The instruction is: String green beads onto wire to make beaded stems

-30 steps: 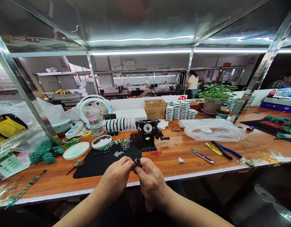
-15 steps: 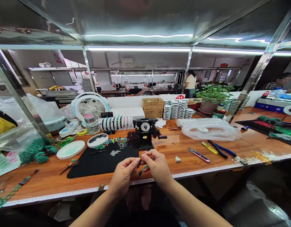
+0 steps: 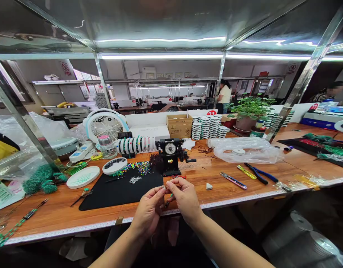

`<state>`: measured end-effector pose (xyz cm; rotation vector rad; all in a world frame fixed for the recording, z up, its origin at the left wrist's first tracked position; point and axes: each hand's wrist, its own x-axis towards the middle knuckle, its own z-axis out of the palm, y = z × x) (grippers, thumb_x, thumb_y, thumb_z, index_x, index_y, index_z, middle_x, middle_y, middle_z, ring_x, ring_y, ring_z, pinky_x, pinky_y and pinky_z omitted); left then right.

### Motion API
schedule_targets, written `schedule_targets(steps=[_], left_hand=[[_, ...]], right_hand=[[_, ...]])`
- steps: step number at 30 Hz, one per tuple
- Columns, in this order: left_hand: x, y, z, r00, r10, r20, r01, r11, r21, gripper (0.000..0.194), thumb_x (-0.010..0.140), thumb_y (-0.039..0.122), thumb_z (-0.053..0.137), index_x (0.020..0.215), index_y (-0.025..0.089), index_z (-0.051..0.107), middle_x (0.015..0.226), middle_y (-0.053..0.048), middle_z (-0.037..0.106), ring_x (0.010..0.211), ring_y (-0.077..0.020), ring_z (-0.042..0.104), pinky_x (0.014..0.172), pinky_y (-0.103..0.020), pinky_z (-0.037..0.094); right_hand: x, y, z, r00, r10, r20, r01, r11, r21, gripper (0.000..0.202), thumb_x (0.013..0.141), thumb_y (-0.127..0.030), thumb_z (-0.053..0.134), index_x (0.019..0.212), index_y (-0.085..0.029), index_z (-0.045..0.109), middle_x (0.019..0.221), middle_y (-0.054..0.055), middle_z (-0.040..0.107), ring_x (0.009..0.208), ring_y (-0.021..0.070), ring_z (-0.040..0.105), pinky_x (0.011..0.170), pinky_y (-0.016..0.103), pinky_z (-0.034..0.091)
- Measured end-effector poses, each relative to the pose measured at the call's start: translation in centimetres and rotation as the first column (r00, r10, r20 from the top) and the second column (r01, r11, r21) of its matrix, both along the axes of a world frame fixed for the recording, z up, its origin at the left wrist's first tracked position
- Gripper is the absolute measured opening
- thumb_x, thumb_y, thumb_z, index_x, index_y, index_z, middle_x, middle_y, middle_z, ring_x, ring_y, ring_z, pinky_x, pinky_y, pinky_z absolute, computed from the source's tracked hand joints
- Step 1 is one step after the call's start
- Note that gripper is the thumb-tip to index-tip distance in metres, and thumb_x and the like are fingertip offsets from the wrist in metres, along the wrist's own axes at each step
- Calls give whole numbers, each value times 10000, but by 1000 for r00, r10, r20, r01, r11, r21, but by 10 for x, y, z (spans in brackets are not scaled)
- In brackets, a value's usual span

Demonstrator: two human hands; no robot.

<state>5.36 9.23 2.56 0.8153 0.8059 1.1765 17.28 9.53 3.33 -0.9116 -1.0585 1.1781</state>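
Note:
My left hand [image 3: 149, 208] is closed in a pinch at the table's front edge, thumb against forefinger. My right hand [image 3: 184, 197] pinches close beside it, the fingertips of both almost touching. Between them is a thin green and black cord [image 3: 167, 203], mostly covered by the fingers; its dark end hangs below the right fingers. Just beyond the hands stands a black hand-cranked winding machine [image 3: 171, 158] with a dial. Left of the hands lies a black mat [image 3: 118, 193] bearing a small heap of silvery pieces [image 3: 135, 179] and many coloured beads [image 3: 140, 168].
White spools [image 3: 136, 145] line up left of the machine. Rightward lie a utility knife [image 3: 233, 180], a yellow-handled tool [image 3: 246, 172], blue-handled pliers [image 3: 260, 174] and a plastic bag [image 3: 249, 152]. White dishes [image 3: 83, 177] and green cord bundles [image 3: 39, 178] are at left. A metal post [image 3: 302, 82] rises at right.
Both hands stay together in a pinch, with the fingertips slightly shifted. Less of the green cord shows below the right fingers. The whole view has moved slightly.

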Motion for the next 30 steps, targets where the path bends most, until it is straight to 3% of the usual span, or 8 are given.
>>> schedule_targets(steps=[4, 7, 10, 13, 16, 18, 23, 30], left_hand=[[-11, 6, 9, 988, -67, -136, 71, 997, 31, 225, 664, 322, 759, 774, 141, 681, 569, 42, 507, 492, -54, 378, 501, -192, 348], [-23, 14, 23, 927, -159, -339, 208, 971, 116, 205, 681, 298, 744, 766, 120, 689, 623, 7, 576, 541, -76, 419, 533, -200, 339], [-32, 21, 36, 784, -245, -570, 413, 891, 186, 164, 752, 303, 662, 777, 144, 693, 753, -27, 650, 699, -132, 524, 672, -230, 380], [-35, 25, 46, 700, -274, -659, 507, 841, 189, 165, 767, 320, 629, 762, 165, 688, 747, -17, 648, 728, -153, 542, 712, -249, 386], [-36, 27, 53, 657, -314, -686, 574, 798, 185, 179, 757, 342, 633, 745, 174, 694, 728, -9, 638, 713, -160, 536, 698, -250, 388], [-37, 29, 55, 627, -351, -696, 616, 770, 166, 172, 752, 330, 638, 752, 172, 708, 721, -11, 638, 698, -162, 524, 672, -245, 378], [-40, 31, 51, 649, -380, -659, 602, 787, 139, 171, 739, 314, 658, 728, 149, 699, 666, -2, 594, 632, -131, 457, 612, -231, 328], [-44, 28, 32, 732, -379, -566, 514, 853, 93, 244, 758, 372, 644, 804, 132, 649, 638, 26, 518, 572, -88, 374, 548, -211, 266]], right_hand=[[8, 3, -1, 996, -36, 78, 33, 999, 36, 266, 707, -406, 691, 703, -145, 634, 618, -12, 576, 448, 66, 445, 400, 188, 379], [15, 6, 3, 986, 164, -35, -165, 986, -10, 288, 708, -428, 683, 740, -156, 595, 598, -28, 559, 393, 44, 378, 347, 171, 282], [24, 9, 11, 912, 397, -100, -399, 917, -2, 310, 732, -460, 649, 764, -187, 507, 660, -23, 573, 462, 73, 456, 388, 174, 349], [32, 10, 21, 878, 452, 159, -466, 883, 61, 240, 747, -369, 661, 802, -194, 507, 674, -46, 524, 547, 84, 472, 495, 198, 410], [38, 10, 33, 770, 379, 514, -518, 841, 155, 94, 799, -235, 608, 874, -190, 574, 728, -34, 534, 636, 93, 483, 573, 203, 403], [40, 10, 38, 702, 311, 641, -540, 819, 193, 53, 817, -180, 570, 863, -188, 595, 760, -24, 556, 679, 102, 501, 610, 208, 405], [39, 13, 31, 664, 172, 728, -476, 848, 234, 76, 793, -114, 564, 755, -176, 586, 762, -18, 558, 706, 109, 503, 641, 214, 391], [28, 11, 6, 815, 297, 498, -375, 925, 62, 140, 859, -252, 508, 745, -172, 514, 638, -35, 496, 582, 97, 441, 547, 213, 353]])
